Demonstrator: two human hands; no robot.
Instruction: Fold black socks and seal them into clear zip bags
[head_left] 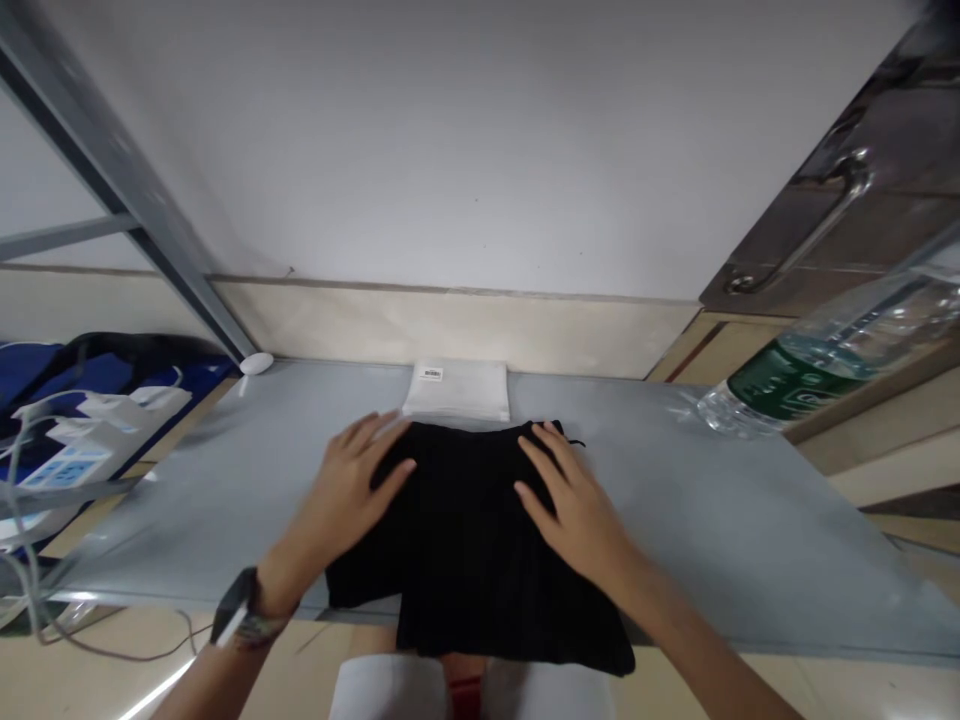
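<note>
A black garment, shaped like a pair of shorts (472, 540), lies spread on the grey desk (675, 530), its lower part hanging past the front edge. My left hand (356, 485) rests at its upper left corner, fingers stretched out and apart. On the upper right part of the cloth lies my right hand (574, 505), flat with the fingers spread. A thin dark string sticks out beside its fingertips. Just behind the cloth sits a flat white packet (459, 388) with a barcode label, apart from both hands.
A large clear bottle with a green label (795, 385) stands on the desk at the right. A small white oval object (256, 363) sits at the back left corner. Left of the desk are a metal post (180, 270), white power strips (97, 450) and loose cables.
</note>
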